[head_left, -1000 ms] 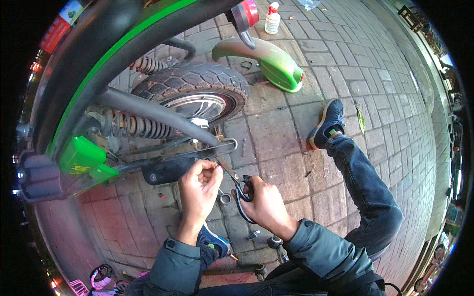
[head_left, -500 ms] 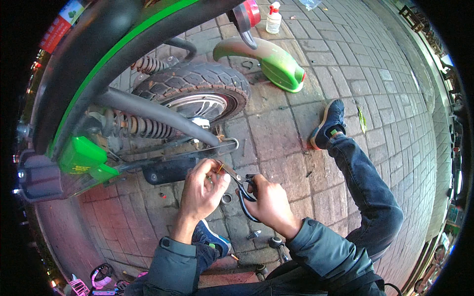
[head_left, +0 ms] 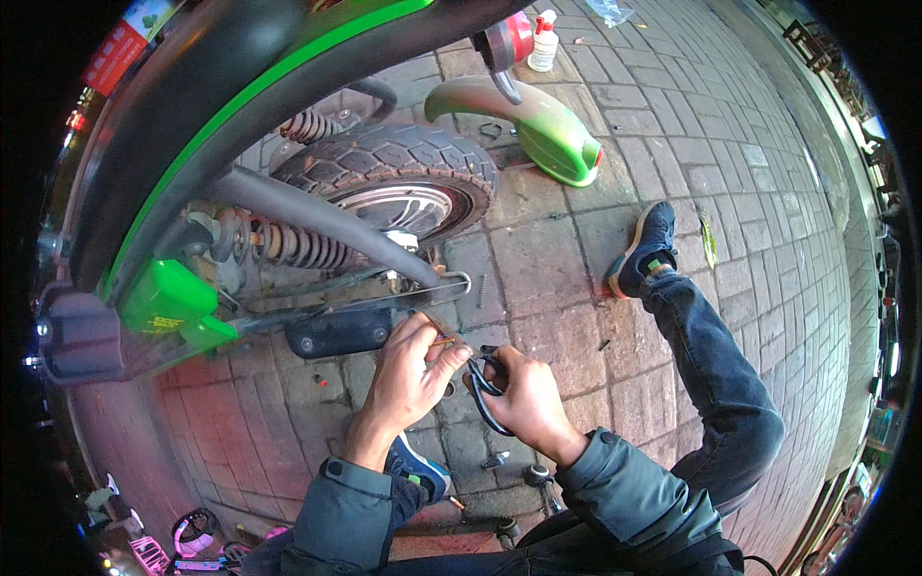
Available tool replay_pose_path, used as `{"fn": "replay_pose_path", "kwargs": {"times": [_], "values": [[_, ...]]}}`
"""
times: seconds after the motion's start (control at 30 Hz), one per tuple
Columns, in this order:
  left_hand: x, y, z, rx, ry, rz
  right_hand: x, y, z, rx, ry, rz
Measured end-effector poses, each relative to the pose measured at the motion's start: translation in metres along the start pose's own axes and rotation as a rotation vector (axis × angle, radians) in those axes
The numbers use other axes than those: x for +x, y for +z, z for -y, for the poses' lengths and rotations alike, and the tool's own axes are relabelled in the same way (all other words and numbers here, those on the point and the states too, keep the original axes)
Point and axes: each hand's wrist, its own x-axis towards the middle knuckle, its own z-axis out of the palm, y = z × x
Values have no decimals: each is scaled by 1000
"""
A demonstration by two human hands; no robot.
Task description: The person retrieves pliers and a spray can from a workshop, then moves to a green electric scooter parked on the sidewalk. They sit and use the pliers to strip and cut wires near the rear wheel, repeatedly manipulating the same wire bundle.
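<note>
My right hand (head_left: 528, 398) is wrapped round the dark handles of a pair of scissors (head_left: 481, 407), whose blades point up and left toward my other hand. Thumb and fingers of my left hand (head_left: 408, 379) pinch a thin orange-yellow wire (head_left: 443, 340), right at the scissors' blades. The fingers partly cover the blades, so how far apart they are cannot be seen. Both hands are close together, just in front of the rear wheel (head_left: 403, 178) of a black and green scooter (head_left: 182, 187).
A coil spring shock absorber (head_left: 279, 242) and a black bar (head_left: 327, 226) run beside the wheel. A loose green fender (head_left: 552, 144) and a spray bottle (head_left: 544, 48) stand beyond. Small parts, including a metal socket-like piece (head_left: 496, 460), lie on the paving near my shoes (head_left: 645, 245).
My left thumb has moved right, over the scissors' blades and closer to the right hand. The whole view has shifted slightly; the right hand keeps hold of the scissors.
</note>
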Motion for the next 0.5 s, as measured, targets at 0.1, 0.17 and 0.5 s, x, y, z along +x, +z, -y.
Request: {"fn": "replay_pose_path", "kwargs": {"times": [0.1, 0.17, 0.5], "values": [[1, -1, 0, 15, -22, 22, 0, 1, 1, -2, 17, 11], [0, -1, 0, -6, -35, 23, 0, 1, 2, -6, 35, 22], [1, 0, 5, 24, -24, -20, -2, 4, 2, 91, 92, 17]]}}
